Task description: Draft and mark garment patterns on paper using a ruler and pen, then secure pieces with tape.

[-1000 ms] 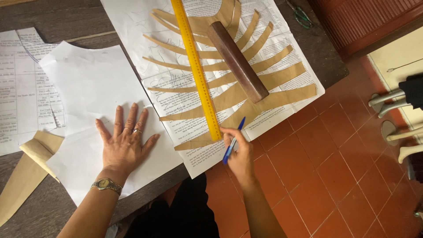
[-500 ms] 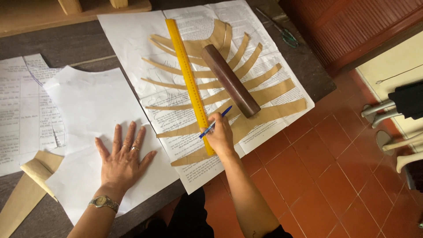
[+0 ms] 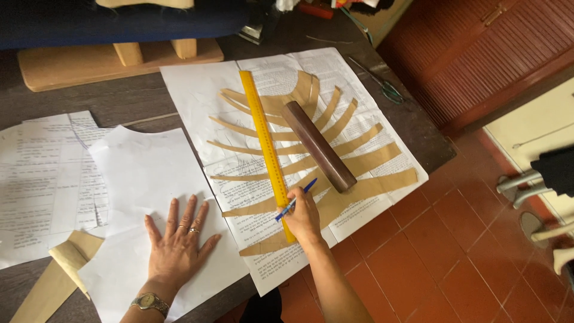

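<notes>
Head view is showing the right hand (image 3: 303,218) pinching a blue pen (image 3: 295,201) beside the yellow ruler (image 3: 266,143) — light, stiff, slippery on paper — while the left hand (image 3: 178,238) is lying flat, holding nothing.

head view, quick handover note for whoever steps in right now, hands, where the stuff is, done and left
Left hand: flat, fingers spread, on the white paper piece; holds nothing.
Right hand: holds a blue pen at the lower end of the yellow ruler.
The ruler lies lengthwise over the fanned brown paper strips on the printed sheet; a dark wooden bar lies across the strips.
Scissors lie at the table's far edge.
Done: strips fanned out, bar and ruler laid on them.
Left: no pen outline around the strips shows yet.
</notes>
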